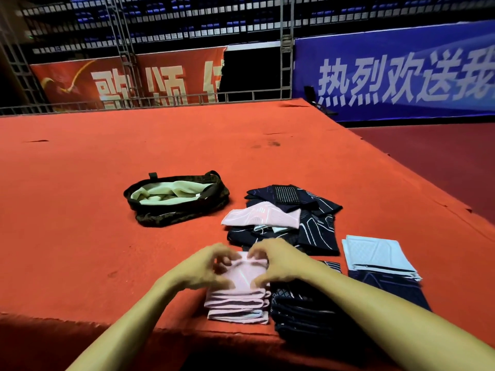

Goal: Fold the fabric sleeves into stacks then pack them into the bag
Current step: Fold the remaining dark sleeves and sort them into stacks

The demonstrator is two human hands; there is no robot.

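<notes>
At the lower centre of the frame, our left hand point(206, 266) and right hand point(276, 259) are pinching the top pink fabric sleeve point(245, 274) with curled fingers. We are squaring its edges over the pink folded stack point(238, 306), below the open dark camouflage bag point(166, 219).

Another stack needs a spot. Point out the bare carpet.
Widest bare patch: carpet left of the pink stack, between the bag and the near edge. Also bare beyond the bag and the loose pile. Only a narrow strip separates bag and loose pile. Crowded: pink stack, dark stack, loose pile and pale blue stack sit close together.
</notes>
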